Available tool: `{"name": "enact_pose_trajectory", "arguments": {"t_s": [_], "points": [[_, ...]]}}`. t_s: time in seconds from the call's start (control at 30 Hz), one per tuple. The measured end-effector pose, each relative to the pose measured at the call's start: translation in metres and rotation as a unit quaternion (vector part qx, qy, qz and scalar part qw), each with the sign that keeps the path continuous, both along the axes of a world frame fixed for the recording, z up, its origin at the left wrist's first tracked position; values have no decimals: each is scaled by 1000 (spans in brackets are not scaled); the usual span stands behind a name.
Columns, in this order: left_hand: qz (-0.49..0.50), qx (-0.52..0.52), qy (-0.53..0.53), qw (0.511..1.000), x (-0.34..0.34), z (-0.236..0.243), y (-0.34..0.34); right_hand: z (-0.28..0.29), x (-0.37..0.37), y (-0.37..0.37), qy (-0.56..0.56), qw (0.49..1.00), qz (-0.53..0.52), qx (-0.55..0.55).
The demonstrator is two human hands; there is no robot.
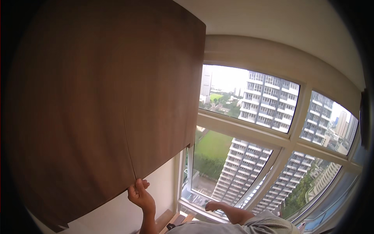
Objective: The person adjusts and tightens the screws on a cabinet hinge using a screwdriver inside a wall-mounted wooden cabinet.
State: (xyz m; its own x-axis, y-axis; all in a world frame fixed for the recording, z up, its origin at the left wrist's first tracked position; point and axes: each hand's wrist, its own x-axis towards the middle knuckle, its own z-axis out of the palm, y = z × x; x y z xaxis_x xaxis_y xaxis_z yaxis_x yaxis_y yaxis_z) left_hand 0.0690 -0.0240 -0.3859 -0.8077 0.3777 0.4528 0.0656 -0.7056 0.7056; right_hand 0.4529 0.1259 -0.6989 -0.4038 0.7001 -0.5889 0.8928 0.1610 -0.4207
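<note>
My left hand (140, 193) is closed on the lower edge of a brown wooden cabinet door (89, 97), which fills the left half of the view. A thin vertical seam runs down to where my fingers grip. Lower right of it, in front of the window, my right hand (213, 207) has its fingers curled; what they hold, if anything, is hidden.
A white-framed window (290, 136) spans the right side, showing high-rise buildings and green ground far below. A pale wall (159, 175) shows under the cabinet, with wooden slats (177, 219) low by the window. The ceiling (269, 17) is above, and my grey clothing borders the bottom.
</note>
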Motion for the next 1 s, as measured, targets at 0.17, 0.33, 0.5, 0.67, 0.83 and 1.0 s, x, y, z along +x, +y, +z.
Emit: {"name": "enact_pose_trajectory", "arguments": {"t_s": [0.17, 0.33, 0.5, 0.67, 0.83, 1.0], "points": [[18, -79, -11, 997, -11, 5, -29, 36, -37, -3, 36, 999, 17, -11], [-17, -63, -87, 994, -22, 20, -70, 40, -75, 15, 140, 989, 40, -13], [-51, -36, -148, 987, -31, 33, -90, 116, -116, 55, 426, 881, -4, 206], [-115, 20, -246, 962, -35, 42, -96, 382, -144, 59, 648, 671, -125, 338], [-121, 42, -279, 952, -39, 42, -91, 523, -172, 66, 658, 510, -113, 543], [-52, 75, -286, 954, -48, 21, -103, 518, -215, 89, 678, 501, -123, 524]]}}
